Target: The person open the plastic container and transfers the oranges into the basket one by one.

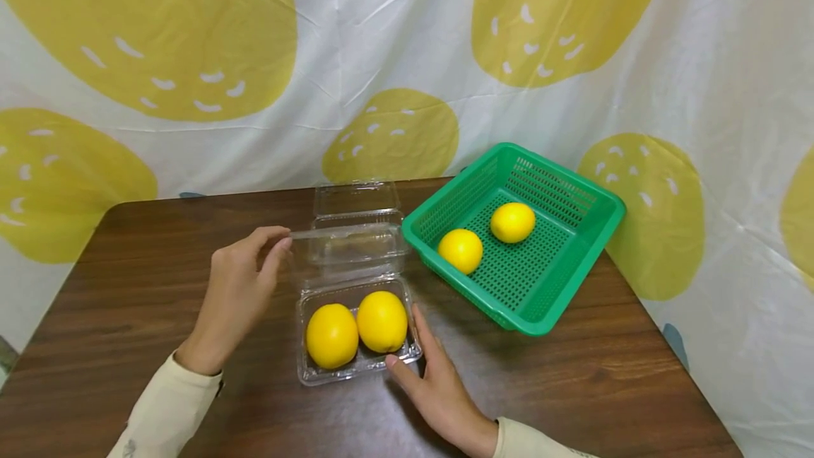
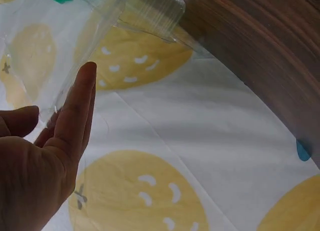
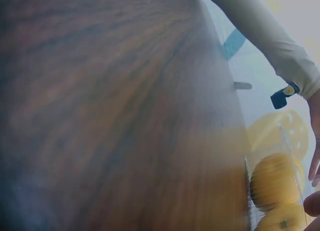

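A clear plastic clamshell box sits on the table with two round yellow citrus fruits side by side in its base. Its see-through lid stands raised at the back. My left hand pinches the lid's left edge between thumb and fingers; the left wrist view shows this hold too. At the box's front right corner rests my right hand, thumb at the front rim and straight fingers along the right side. In the right wrist view the fruits appear blurred behind the clear wall.
A green perforated basket stands right of the box, holding two more yellow fruits. Further clear plastic containers lie behind the lid, near the table's back edge. A fruit-patterned curtain hangs behind the brown wooden table.
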`<state>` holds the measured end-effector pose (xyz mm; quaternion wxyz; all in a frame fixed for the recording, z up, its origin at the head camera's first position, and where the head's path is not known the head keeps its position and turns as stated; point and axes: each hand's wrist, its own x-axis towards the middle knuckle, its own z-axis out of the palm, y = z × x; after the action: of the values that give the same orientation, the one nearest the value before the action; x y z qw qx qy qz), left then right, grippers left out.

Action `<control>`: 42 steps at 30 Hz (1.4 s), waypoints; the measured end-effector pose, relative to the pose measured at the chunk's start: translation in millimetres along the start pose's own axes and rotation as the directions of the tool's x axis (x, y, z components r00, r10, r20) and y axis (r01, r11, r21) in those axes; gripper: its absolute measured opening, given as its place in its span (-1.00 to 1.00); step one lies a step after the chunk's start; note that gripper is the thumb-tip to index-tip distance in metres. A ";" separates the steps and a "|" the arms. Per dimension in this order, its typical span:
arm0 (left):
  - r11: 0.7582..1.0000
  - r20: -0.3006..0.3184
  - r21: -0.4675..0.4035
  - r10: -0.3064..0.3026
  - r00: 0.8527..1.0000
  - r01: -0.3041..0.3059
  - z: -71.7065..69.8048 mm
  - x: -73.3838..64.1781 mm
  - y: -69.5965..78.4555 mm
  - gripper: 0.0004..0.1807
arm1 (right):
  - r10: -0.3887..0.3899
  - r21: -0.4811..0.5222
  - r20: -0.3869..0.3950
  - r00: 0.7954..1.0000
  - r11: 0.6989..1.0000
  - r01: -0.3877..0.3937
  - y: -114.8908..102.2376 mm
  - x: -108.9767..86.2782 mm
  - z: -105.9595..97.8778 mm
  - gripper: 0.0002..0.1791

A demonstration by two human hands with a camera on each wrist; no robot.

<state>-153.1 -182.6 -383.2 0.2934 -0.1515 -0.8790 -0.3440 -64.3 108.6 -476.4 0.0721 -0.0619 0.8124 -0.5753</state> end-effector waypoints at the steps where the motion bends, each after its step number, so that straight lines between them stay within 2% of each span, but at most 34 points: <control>1: 1.000 -0.002 -0.008 -0.015 1.000 0.014 0.1 0.2 -0.7 -0.83 | 0.002 -0.004 0.001 1.000 1.000 -0.002 -0.2 -0.4 0.3 0.03; 5: 0.997 0.020 -0.011 -0.072 0.997 0.072 1.1 0.6 -3.2 -0.74 | 0.000 -0.015 0.006 1.000 1.000 0.000 0.2 -1.0 1.4 0.03; 8: 0.994 0.080 0.024 -0.107 0.991 0.105 2.5 0.9 -5.7 -0.64 | -0.003 -0.023 0.015 1.000 1.000 0.003 0.8 -1.3 1.5 0.03; 13: 0.989 0.217 0.095 -0.130 0.967 0.111 6.9 -2.7 -11.9 -0.59 | -0.007 -0.034 0.019 1.000 0.999 0.008 0.9 -1.8 0.6 0.03; 17: 0.987 0.283 0.108 -0.145 0.948 0.119 13.1 -11.6 -16.9 -0.61 | -0.027 -0.033 0.013 1.000 0.999 0.027 0.1 -2.1 0.0 0.03; 23: 0.973 0.315 0.103 -0.228 0.921 0.205 17.3 -24.3 -17.0 -0.60 | -0.027 -0.026 0.013 1.000 0.999 0.027 -1.9 -2.1 -0.6 0.02; 25: 0.970 0.316 0.102 -0.241 0.917 0.220 17.5 -27.9 -17.0 -0.61 | -0.027 -0.027 0.013 1.000 0.999 0.027 -2.4 -2.1 -0.8 0.02; 30: 0.962 0.354 0.102 -0.273 0.894 0.254 14.7 -37.8 -12.6 -0.59 | -0.032 -0.019 0.017 0.999 0.999 0.032 -2.8 -2.0 -1.6 0.02; 37: 0.930 0.464 0.059 -0.347 0.815 0.363 12.2 -50.7 -0.1 -0.31 | -0.036 -0.003 0.012 0.999 0.999 0.036 -3.0 -1.6 -1.7 0.00; 42: 0.909 0.512 0.060 -0.382 0.769 0.412 8.4 -58.0 7.3 -0.10 | -0.034 0.002 0.010 0.999 0.999 0.034 -2.4 -1.5 -2.2 -0.01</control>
<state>-107.9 -175.3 -420.4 -0.0349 -0.0567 -0.9269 -0.3693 -63.2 110.1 -473.3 0.0665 -0.0784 0.8103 -0.5769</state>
